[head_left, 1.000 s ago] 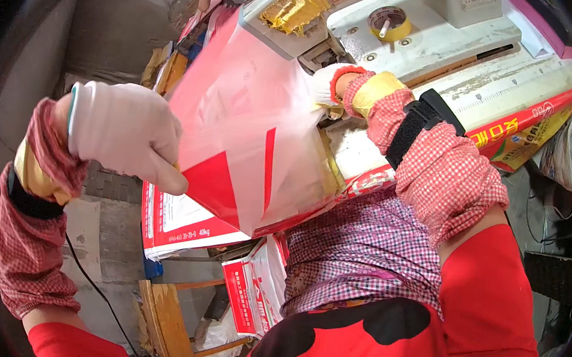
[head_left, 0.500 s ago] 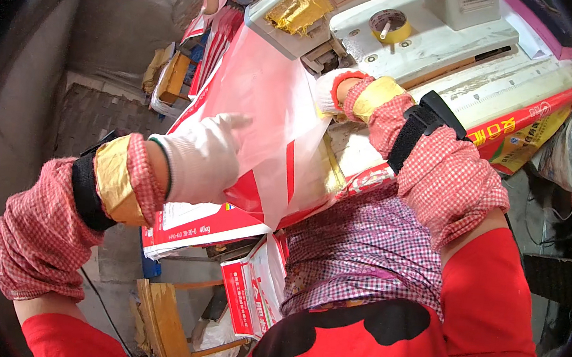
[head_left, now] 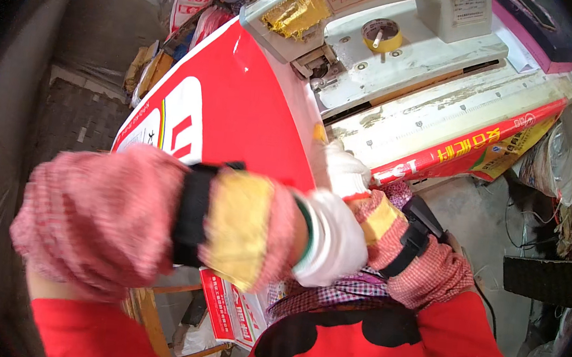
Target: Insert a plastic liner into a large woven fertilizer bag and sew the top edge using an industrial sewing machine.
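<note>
A large red and white printed sack [head_left: 238, 98] lies on the left side of the work surface, its far end by the foot of a sewing machine [head_left: 307, 26]. My right hand [head_left: 340, 168], in a white glove, is at the sack's right edge in front of the machine, with fingers closed on that edge. My left hand [head_left: 335, 242], gloved too, has crossed the front of my body and is just nearer than the right. Motion blurs it, and its fingers are turned away. The left forearm hides the sack's near part.
A yellow tape roll [head_left: 381, 35] sits on the machine bed. A ruled pale ledge [head_left: 428, 130] runs right, with a red and yellow printed strip [head_left: 467, 151] along its front. Below stands a wooden stool [head_left: 148, 320] beside a folded red and white sack [head_left: 228, 311]. Clear plastic [head_left: 563, 160] hangs right.
My left hand has swung right, across my front. My right hand has come nearer, away from the machine's foot. A red printed face shows where the pale pink sheet lay.
</note>
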Tool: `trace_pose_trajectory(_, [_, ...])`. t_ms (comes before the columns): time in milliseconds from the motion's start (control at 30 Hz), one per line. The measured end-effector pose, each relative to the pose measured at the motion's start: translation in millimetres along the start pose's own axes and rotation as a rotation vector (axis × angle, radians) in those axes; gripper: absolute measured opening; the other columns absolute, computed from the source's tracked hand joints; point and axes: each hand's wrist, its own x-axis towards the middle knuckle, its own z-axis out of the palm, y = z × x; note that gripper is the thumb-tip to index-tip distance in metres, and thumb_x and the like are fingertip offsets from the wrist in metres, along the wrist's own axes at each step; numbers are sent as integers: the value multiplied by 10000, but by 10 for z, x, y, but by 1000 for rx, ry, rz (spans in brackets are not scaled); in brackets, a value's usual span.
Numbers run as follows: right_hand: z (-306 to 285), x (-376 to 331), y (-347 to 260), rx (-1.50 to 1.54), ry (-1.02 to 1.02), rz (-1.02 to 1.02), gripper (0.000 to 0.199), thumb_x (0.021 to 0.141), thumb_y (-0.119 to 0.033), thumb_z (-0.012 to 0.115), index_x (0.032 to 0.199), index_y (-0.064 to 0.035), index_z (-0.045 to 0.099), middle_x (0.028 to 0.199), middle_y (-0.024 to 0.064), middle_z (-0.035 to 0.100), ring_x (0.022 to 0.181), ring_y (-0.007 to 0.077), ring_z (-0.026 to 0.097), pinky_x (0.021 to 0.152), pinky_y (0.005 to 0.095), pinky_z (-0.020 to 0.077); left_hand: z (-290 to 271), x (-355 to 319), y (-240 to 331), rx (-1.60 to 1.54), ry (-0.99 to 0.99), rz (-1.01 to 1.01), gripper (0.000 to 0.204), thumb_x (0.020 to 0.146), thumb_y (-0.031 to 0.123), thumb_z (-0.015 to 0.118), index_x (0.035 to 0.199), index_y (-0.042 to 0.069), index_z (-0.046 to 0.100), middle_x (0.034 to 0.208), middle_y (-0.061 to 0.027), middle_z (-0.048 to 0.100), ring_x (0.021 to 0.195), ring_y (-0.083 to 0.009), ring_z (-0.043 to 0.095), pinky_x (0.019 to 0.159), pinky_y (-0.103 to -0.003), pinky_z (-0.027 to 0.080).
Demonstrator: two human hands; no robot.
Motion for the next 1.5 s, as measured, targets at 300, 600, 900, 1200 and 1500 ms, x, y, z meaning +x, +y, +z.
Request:
trace_pose_trajectory(300, [2,713,-56,651,-516,-200,254,810,-184,456,843,-6,634,763,210,630,685,348,625,604,453,505,-133,-267,-140,197,-266,-243,184,715,224,601,770,65,677,726,-115,646,683,-280,640,586,-382,508])
trace_pose_trajectory(600, [-468,689,-47,577,-400,-489,258,790,-201,479,845,0,631,742,197,633,695,335,628,611,447,503,258,-909,-877,9,-692,-605,283,695,391,651,778,123,691,735,-94,645,695,-260,628,645,-390,474])
trace_pose_trajectory(900, [-491,947,55,561,-280,-769,241,770,-191,496,835,-1,628,743,181,625,659,317,614,602,415,496,-294,-626,-20,106,-377,-321,207,684,278,655,720,75,676,646,-106,624,636,-280,623,583,-371,506])
trace_pose_trajectory(1200, [-475,678,591,609,-332,-951,247,766,-202,501,860,-7,620,793,179,620,715,311,608,647,388,493,-669,-809,28,230,-445,-291,215,704,300,623,639,100,672,578,-71,596,564,-231,614,559,-343,488])
trace_pose_trajectory(1500, [-1020,500,144,626,-413,-1129,257,762,-212,506,886,-13,612,842,176,615,771,305,601,692,361,490,147,-598,-162,-108,-69,-158,210,763,247,572,852,63,617,711,-113,608,681,-331,616,575,-408,507])
